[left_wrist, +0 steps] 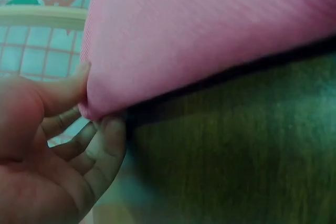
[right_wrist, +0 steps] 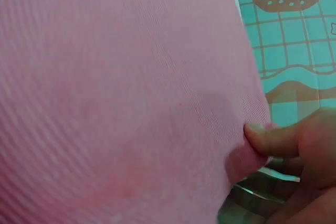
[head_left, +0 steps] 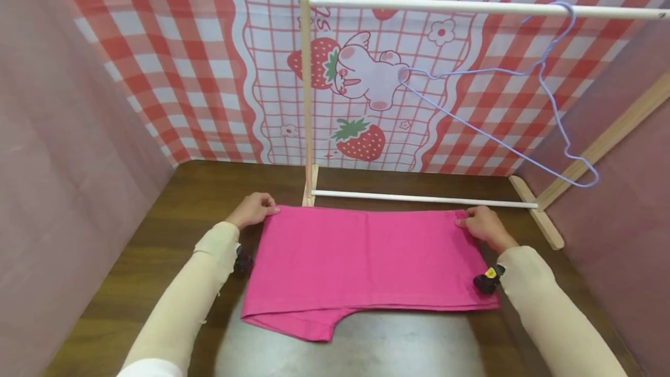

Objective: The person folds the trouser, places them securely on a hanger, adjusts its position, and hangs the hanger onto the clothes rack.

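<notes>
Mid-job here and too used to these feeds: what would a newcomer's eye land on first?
Probably the bright pink cloth in the middle, its two far corners pinched by the left hand and right hand. Next, perhaps, the pale purple hanger, hooked near the right end of the white top bar. Behind them stands a red-and-white checked backdrop with printed strawberries.

the left hand (head_left: 253, 210) pinches the far left corner of a folded pink cloth (head_left: 324, 260) and the right hand (head_left: 485, 227) its far right corner, over a wooden table (head_left: 157, 237). behind, a lilac hanger (head_left: 542, 64) hooks over the white top bar (head_left: 419, 4) of a rack (head_left: 307, 98) before a strawberry-print backdrop (head_left: 272, 92).
</notes>
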The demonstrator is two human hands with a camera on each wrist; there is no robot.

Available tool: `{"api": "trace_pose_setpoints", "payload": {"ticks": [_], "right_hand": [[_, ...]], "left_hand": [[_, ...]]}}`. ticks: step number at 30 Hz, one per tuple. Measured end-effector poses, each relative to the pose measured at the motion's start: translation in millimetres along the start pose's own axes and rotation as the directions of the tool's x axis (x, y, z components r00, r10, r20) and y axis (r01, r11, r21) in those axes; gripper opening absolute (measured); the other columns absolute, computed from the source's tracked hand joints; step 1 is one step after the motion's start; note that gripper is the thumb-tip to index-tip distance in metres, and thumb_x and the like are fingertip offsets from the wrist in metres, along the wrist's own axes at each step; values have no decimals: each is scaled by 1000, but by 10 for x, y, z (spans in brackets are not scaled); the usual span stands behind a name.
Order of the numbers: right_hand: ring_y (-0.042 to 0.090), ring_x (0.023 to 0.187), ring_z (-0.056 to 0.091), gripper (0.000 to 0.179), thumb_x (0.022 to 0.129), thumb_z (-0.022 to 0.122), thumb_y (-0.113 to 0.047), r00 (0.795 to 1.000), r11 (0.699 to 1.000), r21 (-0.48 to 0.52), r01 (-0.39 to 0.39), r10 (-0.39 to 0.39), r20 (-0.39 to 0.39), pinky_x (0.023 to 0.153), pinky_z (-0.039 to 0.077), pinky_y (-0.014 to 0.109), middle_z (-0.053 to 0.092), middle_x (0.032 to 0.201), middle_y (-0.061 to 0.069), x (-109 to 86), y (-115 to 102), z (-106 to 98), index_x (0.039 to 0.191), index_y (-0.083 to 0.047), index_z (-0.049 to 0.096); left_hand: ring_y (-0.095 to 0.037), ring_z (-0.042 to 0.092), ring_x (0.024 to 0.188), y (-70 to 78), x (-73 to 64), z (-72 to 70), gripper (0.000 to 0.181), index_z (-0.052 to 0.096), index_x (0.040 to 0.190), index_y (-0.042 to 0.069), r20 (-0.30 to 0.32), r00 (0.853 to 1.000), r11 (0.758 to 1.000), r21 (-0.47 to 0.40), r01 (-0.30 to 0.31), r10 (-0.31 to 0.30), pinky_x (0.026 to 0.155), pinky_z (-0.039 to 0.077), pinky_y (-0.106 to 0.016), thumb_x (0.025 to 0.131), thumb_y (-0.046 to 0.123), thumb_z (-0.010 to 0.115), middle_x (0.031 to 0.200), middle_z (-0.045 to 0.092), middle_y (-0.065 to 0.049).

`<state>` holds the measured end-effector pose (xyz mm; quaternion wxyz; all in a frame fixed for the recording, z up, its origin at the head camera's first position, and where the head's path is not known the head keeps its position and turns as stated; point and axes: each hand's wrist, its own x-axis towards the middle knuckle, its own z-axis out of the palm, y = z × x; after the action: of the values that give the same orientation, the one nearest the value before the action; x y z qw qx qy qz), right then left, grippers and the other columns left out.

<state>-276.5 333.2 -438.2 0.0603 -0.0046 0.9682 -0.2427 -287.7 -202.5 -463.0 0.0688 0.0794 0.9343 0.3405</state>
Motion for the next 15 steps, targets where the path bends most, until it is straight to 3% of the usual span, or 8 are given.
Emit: {"api": "trace_pose_setpoints", "payload": {"ticks": [4, 7, 10, 12, 15], "right_hand": [[29, 66, 52, 24, 87, 64, -18, 1000, 995, -103, -2, -1, -22, 58, 41, 36, 54, 64, 11, 6, -78, 27, 73, 0, 55], [44, 82, 60, 25, 88, 59, -20, 999, 983, -183, -33, 36, 10, 69, 47, 49, 63, 86, 27, 0, -121, 44, 89, 5, 57], [54, 101, 57, 37, 89, 54, -21, 995, 973, -222, -66, 82, 61, 79, 47, 57, 60, 109, 36, -14, -147, 50, 107, 11, 56], [57, 106, 55, 41, 89, 51, -20, 991, 967, -243, -76, 100, 85, 81, 47, 59, 57, 116, 39, -25, -171, 50, 114, 13, 54], [54, 98, 58, 36, 88, 51, -19, 993, 961, -273, -51, 77, 85, 75, 49, 58, 59, 108, 38, -39, -219, 50, 107, 12, 53]], "left_hand": [[-24, 56, 81, -29, 11, -26, 21, 65, 84, 0, -19, 998, 998, 36, 57, -56, 71, 44, -31, 91, 19, 65, 83, 64, -12], [-26, 58, 82, -8, 16, -16, 23, 67, 86, 0, -34, 995, 995, 36, 90, -89, 73, 46, -33, 91, 22, 65, 86, 67, -13], [-29, 61, 87, 19, 6, 20, 25, 66, 92, -1, -62, 992, 994, 26, 108, -106, 78, 49, -39, 91, 25, 67, 91, 68, -16], [-32, 62, 93, 29, -22, 38, 30, 63, 100, -3, -65, 990, 992, -3, 126, -125, 84, 50, -42, 91, 25, 67, 99, 68, -20], [-24, 63, 83, 7, -82, 57, 39, 58, 113, -9, -19, 983, 976, -122, 179, -182, 77, 54, -35, 93, 23, 66, 107, 65, -24]]}}
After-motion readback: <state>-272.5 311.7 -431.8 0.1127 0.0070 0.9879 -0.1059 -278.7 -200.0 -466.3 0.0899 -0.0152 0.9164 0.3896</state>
